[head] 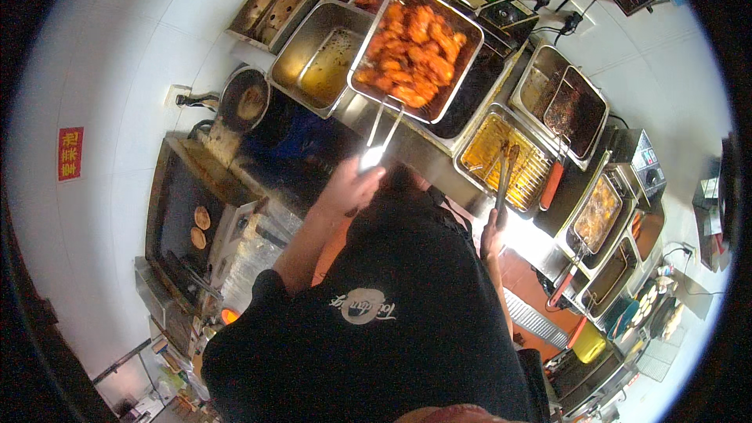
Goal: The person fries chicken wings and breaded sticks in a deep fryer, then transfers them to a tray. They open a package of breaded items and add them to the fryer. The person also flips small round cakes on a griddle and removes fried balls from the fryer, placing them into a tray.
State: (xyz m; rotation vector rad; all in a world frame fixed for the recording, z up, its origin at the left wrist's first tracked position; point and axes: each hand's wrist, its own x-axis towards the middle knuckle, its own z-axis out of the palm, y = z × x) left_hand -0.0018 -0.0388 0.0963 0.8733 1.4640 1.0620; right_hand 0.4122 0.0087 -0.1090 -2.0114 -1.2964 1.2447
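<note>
My left hand (357, 185) grips the handle of a rectangular frying basket (356, 73). Orange-red fried pieces (420, 53), probably chicken, fill it. The basket is raised over the fryer, covering part of the well beneath; its handle is blurred and bright. In my right hand (492, 238) is a pair of metal tongs (504, 179), held low by the grip end. The tong tips lie over a steel tray with a wire rack (531, 188), its bottom coated yellow with oil or crumbs. I cannot tell whether the tips touch the rack.
Left of the basket sits a deep steel pan (320, 61) with oily residue. A dark mesh basket (570, 106) with an orange handle rests in another pan. Further right, food bubbles in a fryer basket (598, 220). A griddle (188, 200) holds two round patties (201, 217).
</note>
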